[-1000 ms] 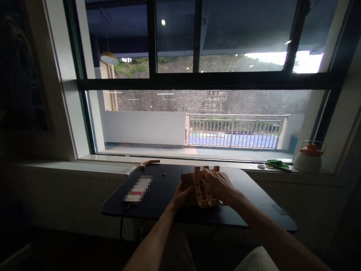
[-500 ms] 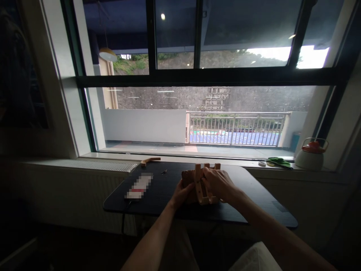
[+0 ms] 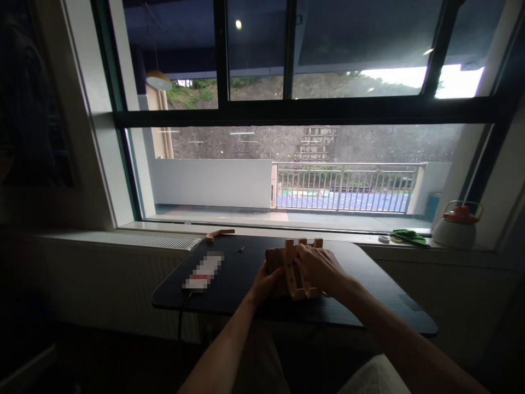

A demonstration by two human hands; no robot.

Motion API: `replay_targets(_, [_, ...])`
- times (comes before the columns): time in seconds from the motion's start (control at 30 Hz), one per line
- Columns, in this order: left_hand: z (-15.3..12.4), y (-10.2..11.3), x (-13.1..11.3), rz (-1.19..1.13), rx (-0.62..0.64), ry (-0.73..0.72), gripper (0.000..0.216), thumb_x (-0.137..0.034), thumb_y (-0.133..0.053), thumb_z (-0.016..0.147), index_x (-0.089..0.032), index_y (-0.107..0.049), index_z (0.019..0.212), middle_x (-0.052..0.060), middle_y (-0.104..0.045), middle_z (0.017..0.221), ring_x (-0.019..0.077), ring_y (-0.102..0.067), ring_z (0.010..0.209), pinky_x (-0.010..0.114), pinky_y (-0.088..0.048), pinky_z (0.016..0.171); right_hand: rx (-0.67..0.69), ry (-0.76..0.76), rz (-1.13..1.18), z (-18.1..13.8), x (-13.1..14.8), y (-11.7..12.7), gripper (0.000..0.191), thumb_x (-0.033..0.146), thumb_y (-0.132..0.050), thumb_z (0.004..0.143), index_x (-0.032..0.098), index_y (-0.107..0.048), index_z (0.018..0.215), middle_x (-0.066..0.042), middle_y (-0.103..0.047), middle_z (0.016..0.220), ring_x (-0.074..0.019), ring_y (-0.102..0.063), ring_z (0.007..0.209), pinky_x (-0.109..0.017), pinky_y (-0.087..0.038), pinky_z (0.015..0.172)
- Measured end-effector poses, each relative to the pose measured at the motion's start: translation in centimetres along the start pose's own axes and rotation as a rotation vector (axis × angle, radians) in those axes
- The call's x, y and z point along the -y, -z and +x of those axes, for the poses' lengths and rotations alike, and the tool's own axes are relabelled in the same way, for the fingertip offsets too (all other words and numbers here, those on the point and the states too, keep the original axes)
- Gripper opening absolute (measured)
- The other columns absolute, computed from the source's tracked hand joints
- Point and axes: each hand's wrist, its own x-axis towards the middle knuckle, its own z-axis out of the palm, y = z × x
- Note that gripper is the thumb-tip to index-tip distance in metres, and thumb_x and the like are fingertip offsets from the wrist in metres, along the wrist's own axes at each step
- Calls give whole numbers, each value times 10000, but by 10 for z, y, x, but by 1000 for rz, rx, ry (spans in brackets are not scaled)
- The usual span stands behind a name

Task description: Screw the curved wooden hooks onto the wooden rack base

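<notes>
A small wooden assembly stands low over the near half of the table. It has a brown block (image 3: 275, 257) with a ridged top edge and several pale, bent wooden bars (image 3: 289, 262) rising from it. My left hand (image 3: 263, 282) is closed around the block's left side, thumb across its face. My right hand (image 3: 324, 267) is closed among the bars, fingertips pinched behind the leftmost one. Whatever those fingertips hold is hidden. One loose bent wooden bar (image 3: 220, 233) lies at the table's far left edge, and small dark screws (image 3: 240, 250) seem to lie nearer.
The dark table (image 3: 229, 279) has rounded corners and sits against a windowsill. A blurred white-and-red item (image 3: 204, 272) with a cable lies to the left. On the sill are a white kettle with an orange lid (image 3: 455, 230), a green cloth (image 3: 410, 237) and tape rolls (image 3: 384, 239).
The whole view has shifted very slightly. Both hands keep their places on the wooden assembly, with no clear movement of its parts.
</notes>
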Motion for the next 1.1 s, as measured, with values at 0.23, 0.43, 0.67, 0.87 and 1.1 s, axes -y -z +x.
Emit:
replay_targets(0.23, [-3, -3, -6, 14, 4, -9, 542, -379, -764, 607, -142, -585, 1060, 97, -673, 989, 260, -625, 898, 350, -496, 786, 31, -129, -38, 1, -3, 0, 274, 331, -308, 936, 172, -524, 880, -63, -657, 768, -194, -623, 691, -266, -270, 523])
replay_targets(0.43, [-1, -1, -2, 12, 0, 14, 533, -362, -759, 623, -135, -572, 1067, 107, -669, 995, 261, -626, 894, 352, -498, 782, -10, -19, -12, -3, 1, -3, 120, 202, -455, 838, 168, -492, 948, -64, -641, 907, -180, -613, 761, -257, -286, 548])
replay_targets(0.67, [-3, -3, -6, 13, 8, 14, 546, -375, -759, 622, -141, -572, 1078, 106, -667, 1009, 256, -628, 892, 348, -499, 787, 23, -123, -52, -2, -4, -6, 251, 368, -377, 916, 171, -521, 858, -64, -663, 758, -214, -632, 722, -274, -270, 532])
replay_targets(0.87, [1, 1, 1, 36, 8, 5, 534, -364, -756, 630, -132, -563, 1070, 110, -670, 995, 256, -628, 893, 345, -500, 776, -4, -35, 2, -6, -5, -4, 136, 290, -461, 861, 190, -499, 945, -35, -652, 883, -178, -617, 741, -257, -271, 541])
replay_targets(1.1, [2, 3, 4, 23, 11, 5, 570, -388, -760, 615, -144, -563, 1092, 102, -668, 1008, 252, -629, 894, 352, -495, 798, -20, -36, 12, 3, -1, -8, 140, 293, -415, 898, 176, -483, 931, -51, -657, 806, -196, -622, 721, -261, -257, 534])
